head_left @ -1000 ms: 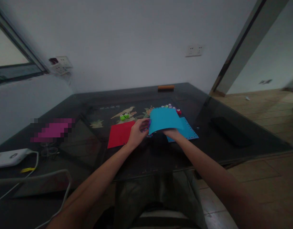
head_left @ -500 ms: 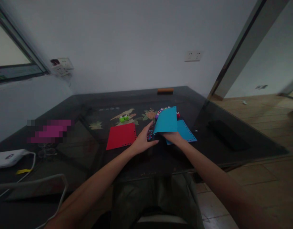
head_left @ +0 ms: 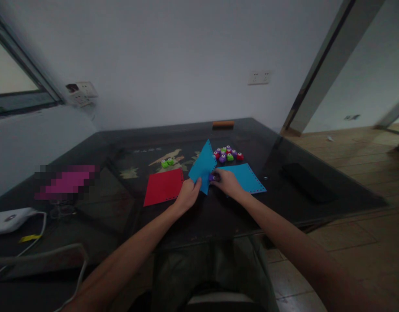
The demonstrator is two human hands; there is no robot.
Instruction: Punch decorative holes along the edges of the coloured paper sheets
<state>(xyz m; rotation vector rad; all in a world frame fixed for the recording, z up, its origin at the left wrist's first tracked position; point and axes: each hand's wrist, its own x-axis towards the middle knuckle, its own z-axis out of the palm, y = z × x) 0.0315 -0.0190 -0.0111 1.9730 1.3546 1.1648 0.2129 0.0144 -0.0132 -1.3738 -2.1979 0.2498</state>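
My left hand [head_left: 187, 197] pinches the lower corner of a blue paper sheet [head_left: 203, 167] and holds it up on edge above the dark glass table [head_left: 128, 216]. My right hand [head_left: 227, 182] rests just right of that sheet, its fingers closed on a small purple punch [head_left: 212, 177] at the sheet's edge. A second blue sheet [head_left: 246, 177] with punched borders lies flat under my right hand. To the left lies a red sheet [head_left: 163, 186].
A cluster of small purple, green and red punches [head_left: 227, 154] sits behind the blue sheets, and a green pair [head_left: 167, 163] sits behind the red sheet. A black flat object [head_left: 303, 182] lies at right. A white device with cable [head_left: 11, 217] is at left.
The blue sheet passed from my right hand to my left and swung left, turning on edge. My right hand now holds the purple punch. The punch cluster behind is uncovered.
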